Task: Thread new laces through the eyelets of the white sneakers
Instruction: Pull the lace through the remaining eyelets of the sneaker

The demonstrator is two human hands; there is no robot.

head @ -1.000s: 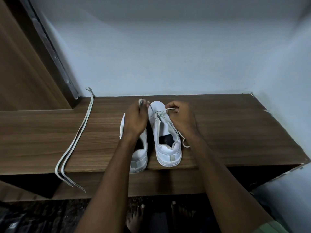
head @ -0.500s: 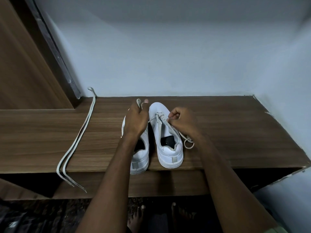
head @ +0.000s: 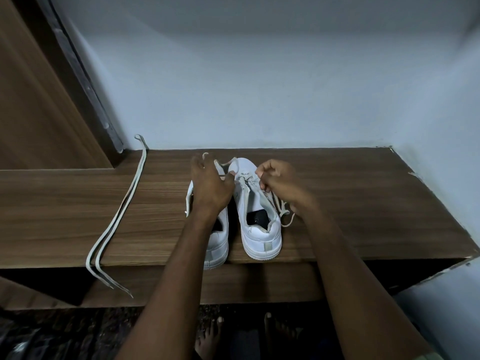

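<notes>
Lace (head: 225, 165) ran left from the right sneaker (head: 255, 206), heel near, toe far, its end pinched in my left hand (head: 210, 185) while my right hand (head: 279, 184) gripped the other strand beside the eyelets.

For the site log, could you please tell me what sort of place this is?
Probably a room in a home: a wooden ledge set into a corner of plain painted wall, a wooden door beside it, and bare feet on the dark floor below.
</notes>
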